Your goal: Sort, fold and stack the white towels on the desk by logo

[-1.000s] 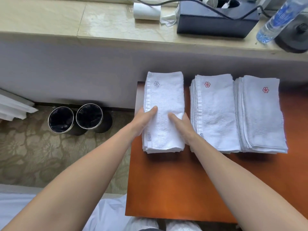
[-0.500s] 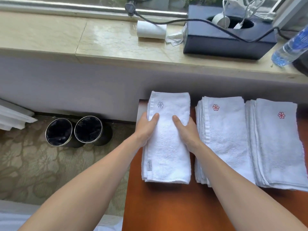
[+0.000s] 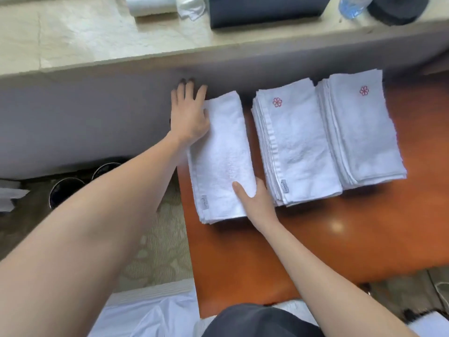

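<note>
**Spread apart to opposite corners**

Moved off mid-stack: left hand (image 3: pixel 189 115) flat, fingers straight, on the far-left corner of the left towel stack (image 3: pixel 221 161); right hand (image 3: pixel 257 203) at its near-right edge, thumb on top, fingers hidden, so cannot tell whether gripping. Lies at the left edge of the tabletop (image 3: pixel 315 239), beside two red-logo stacks (image 3: pixel 298 147). Press lightly, nudge edges flush, keep layers aligned.
</note>
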A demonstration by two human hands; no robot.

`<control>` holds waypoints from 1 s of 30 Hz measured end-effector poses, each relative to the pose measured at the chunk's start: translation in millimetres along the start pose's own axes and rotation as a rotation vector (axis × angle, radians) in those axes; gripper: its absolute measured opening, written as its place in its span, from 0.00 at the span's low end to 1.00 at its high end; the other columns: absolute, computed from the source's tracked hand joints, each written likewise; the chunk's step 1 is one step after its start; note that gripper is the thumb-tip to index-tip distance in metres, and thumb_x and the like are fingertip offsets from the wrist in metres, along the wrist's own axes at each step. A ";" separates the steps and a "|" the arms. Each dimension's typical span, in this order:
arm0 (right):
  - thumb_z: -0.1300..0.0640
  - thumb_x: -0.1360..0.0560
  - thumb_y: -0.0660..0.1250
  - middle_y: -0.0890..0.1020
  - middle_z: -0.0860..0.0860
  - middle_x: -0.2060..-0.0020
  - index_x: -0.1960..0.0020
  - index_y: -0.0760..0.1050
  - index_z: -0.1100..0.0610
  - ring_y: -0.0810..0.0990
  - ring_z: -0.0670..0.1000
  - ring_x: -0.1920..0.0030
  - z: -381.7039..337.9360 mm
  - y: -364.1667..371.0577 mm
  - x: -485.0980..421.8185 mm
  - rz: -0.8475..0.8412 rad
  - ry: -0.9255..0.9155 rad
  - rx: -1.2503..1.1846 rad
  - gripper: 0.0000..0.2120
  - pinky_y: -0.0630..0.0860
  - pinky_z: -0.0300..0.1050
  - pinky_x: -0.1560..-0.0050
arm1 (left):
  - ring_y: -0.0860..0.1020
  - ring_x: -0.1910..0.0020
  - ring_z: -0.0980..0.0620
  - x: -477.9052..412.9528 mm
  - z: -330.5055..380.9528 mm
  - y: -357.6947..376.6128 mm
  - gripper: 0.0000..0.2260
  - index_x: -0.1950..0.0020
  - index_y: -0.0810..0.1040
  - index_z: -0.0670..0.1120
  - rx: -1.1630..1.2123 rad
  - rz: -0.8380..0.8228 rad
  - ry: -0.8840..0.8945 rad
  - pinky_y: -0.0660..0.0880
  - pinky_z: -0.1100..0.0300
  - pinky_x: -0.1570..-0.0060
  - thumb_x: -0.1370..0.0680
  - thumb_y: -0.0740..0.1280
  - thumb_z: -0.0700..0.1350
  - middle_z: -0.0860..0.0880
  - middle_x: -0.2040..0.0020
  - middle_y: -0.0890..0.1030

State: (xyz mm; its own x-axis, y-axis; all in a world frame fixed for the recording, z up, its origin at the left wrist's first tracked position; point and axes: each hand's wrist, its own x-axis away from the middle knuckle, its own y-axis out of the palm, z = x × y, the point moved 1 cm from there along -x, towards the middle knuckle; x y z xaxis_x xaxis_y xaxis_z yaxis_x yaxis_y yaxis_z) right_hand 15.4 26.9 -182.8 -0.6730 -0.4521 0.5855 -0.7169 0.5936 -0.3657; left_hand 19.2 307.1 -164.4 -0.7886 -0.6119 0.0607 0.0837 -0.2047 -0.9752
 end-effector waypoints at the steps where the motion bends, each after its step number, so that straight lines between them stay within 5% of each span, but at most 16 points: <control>1: 0.36 0.24 0.72 0.81 0.40 0.43 0.33 0.73 0.49 0.80 0.43 0.41 7.6 1.8 10.4 0.037 0.031 -0.022 0.26 0.75 0.42 0.41 | 0.62 0.25 0.35 -4.4 3.2 -0.7 0.24 0.26 0.69 0.43 -0.066 -0.009 0.048 0.51 0.41 0.22 0.23 0.61 0.42 0.38 0.27 0.69; 5: 0.37 0.26 0.75 0.75 0.47 0.30 0.22 0.65 0.54 0.74 0.48 0.33 24.9 18.2 45.7 0.201 0.308 -0.293 0.40 0.70 0.43 0.34 | 0.76 0.45 0.38 -23.8 13.7 2.7 0.13 0.43 0.75 0.43 -0.027 -0.195 0.093 0.60 0.44 0.27 0.19 0.55 0.47 0.40 0.44 0.81; 7: 0.36 0.28 0.76 0.76 0.48 0.33 0.24 0.65 0.55 0.75 0.49 0.35 21.8 32.7 56.5 0.255 0.511 -0.522 0.42 0.70 0.45 0.37 | 0.76 0.50 0.39 -31.6 12.4 6.4 0.22 0.47 0.74 0.45 0.029 -0.310 0.013 0.67 0.46 0.38 0.18 0.49 0.60 0.43 0.47 0.82; 12: 0.38 0.23 0.71 0.88 0.45 0.50 0.36 0.78 0.53 0.87 0.46 0.49 8.1 61.9 53.8 0.231 0.584 -1.017 0.23 0.79 0.49 0.37 | 0.78 0.45 0.41 -43.2 2.0 14.1 0.43 0.41 0.76 0.50 -0.025 -0.448 -0.042 0.69 0.48 0.50 0.29 0.41 0.81 0.49 0.43 0.81; 16: 0.39 0.20 0.68 0.89 0.46 0.52 0.44 0.80 0.50 0.88 0.49 0.49 4.3 67.9 45.5 0.286 0.553 -1.022 0.15 0.81 0.54 0.38 | 0.79 0.50 0.43 -45.0 0.4 24.0 0.40 0.49 0.77 0.51 0.001 -0.402 -0.061 0.69 0.49 0.51 0.30 0.45 0.83 0.50 0.49 0.82; 22: 0.38 0.19 0.66 0.89 0.47 0.50 0.40 0.81 0.52 0.88 0.49 0.49 7.3 63.8 30.5 0.315 0.521 -1.038 0.19 0.82 0.52 0.40 | 0.79 0.55 0.43 -58.0 12.2 29.5 0.37 0.57 0.76 0.52 0.003 -0.328 -0.034 0.70 0.50 0.55 0.30 0.46 0.82 0.51 0.57 0.80; 30: 0.34 0.22 0.66 0.85 0.47 0.42 0.34 0.77 0.52 0.84 0.48 0.41 14.5 52.5 32.9 0.217 0.521 -0.881 0.26 0.76 0.49 0.32 | 0.78 0.49 0.41 -48.9 19.0 35.2 0.35 0.45 0.75 0.49 -0.050 -0.200 -0.032 0.69 0.47 0.48 0.24 0.45 0.76 0.47 0.50 0.81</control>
State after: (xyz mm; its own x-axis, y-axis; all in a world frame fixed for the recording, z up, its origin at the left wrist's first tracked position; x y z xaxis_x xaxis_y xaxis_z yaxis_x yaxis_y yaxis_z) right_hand -47.0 33.6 -193.2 -0.4592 -0.0586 0.8864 -0.0621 0.9975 0.0338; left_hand 72.3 315.3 -197.7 -0.7665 -0.5872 0.2601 -0.1036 -0.2867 -0.9524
